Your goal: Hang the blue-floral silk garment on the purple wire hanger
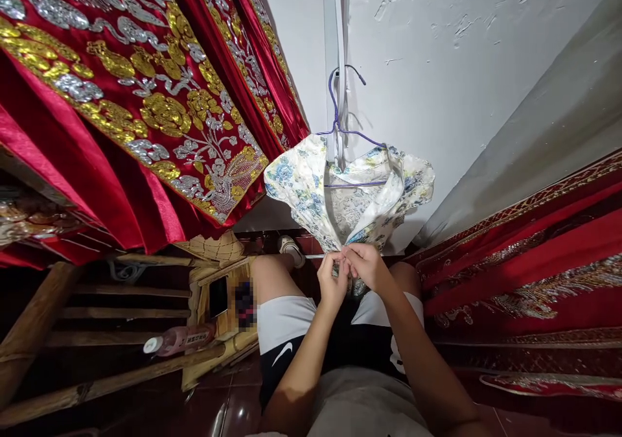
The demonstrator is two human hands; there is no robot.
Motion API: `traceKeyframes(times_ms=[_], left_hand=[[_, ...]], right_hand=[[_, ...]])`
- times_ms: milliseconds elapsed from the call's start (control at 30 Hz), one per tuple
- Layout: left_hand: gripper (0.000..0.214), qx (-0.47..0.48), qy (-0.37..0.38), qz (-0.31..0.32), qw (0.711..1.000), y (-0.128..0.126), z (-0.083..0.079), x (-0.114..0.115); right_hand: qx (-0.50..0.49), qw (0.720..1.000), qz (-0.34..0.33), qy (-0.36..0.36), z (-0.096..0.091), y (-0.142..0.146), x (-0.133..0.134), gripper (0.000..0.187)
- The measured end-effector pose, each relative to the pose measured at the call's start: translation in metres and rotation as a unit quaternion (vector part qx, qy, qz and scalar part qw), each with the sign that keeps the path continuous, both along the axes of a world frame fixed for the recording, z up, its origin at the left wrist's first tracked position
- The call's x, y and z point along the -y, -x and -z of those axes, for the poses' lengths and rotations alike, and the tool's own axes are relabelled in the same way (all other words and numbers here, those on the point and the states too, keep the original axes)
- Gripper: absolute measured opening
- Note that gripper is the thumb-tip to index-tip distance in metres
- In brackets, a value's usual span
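At the upper left of the frame, a red satin cloth with gold and silver sequin embroidery [179, 106] is hanging in folds. Below it, at the lower left, a brown bamboo frame of round poles [41, 323] is showing, and a pink bottle with a white cap [187, 338] is lying on its side against it. Just right of the bottle, a light-brown bamboo seat [233, 345] is carrying a flat black rectangular object [218, 297] and, beside that, a dark pixelated item too blurred to name. A white shoe [292, 250] is resting on the floor left of centre. In the middle, a short-sleeved white garment with blue and yellow flowers [306, 187] is hanging from a purple wire hanger [336, 109], whose hook is meeting a white vertical strap [343, 28]. At the base of its open neckline, the left hand [334, 278] and the right hand [365, 265] are touching, each grip pinching the front edge of the cloth; whatever is sitting between the fingertips is hidden. Behind, a scuffed white wall [427, 74] is filling the upper right, and a beaded red cloth [558, 281] is spreading across the lower right.
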State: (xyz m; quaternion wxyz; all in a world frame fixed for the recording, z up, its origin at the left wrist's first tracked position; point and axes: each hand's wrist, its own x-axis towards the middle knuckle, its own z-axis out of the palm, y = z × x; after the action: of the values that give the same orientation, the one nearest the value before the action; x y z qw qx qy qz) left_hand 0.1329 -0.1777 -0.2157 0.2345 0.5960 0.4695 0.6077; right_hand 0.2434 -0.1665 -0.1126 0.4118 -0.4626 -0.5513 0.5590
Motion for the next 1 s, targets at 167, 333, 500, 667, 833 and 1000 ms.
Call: traceKeyframes(times_ms=[167, 333, 500, 667, 833, 1000], left_hand=[[0.017, -0.074, 0.023, 0.045, 0.996, -0.008, 0.022, 0.000], [0.016, -0.099, 0.040, 0.095, 0.990, -0.016, 0.033, -0.005], [0.016, -0.129, 0.065, 0.197, 0.970, -0.008, -0.021, -0.032], [0.030, -0.066, -0.080, 0.101, 0.989, 0.016, -0.140, -0.074], [0.032, -0.211, -0.202, 0.065, 0.954, 0.036, -0.215, -0.101], [0.027, -0.242, -0.235, 0.048, 0.940, 0.040, -0.224, -0.092]], right_hand=[[0.024, 0.995, 0.085, -0.047, -0.050, -0.007, -0.038, 0.022], [-0.066, 0.980, 0.112, -0.149, -0.111, -0.004, -0.077, 0.030], [-0.100, 0.971, 0.100, -0.190, -0.121, 0.002, -0.079, 0.032], [-0.082, 0.975, 0.048, -0.202, -0.109, -0.009, -0.070, 0.035], [-0.055, 0.967, 0.032, -0.246, -0.113, -0.016, -0.068, 0.034], [-0.013, 0.967, 0.059, -0.249, -0.098, -0.008, -0.077, 0.033]])
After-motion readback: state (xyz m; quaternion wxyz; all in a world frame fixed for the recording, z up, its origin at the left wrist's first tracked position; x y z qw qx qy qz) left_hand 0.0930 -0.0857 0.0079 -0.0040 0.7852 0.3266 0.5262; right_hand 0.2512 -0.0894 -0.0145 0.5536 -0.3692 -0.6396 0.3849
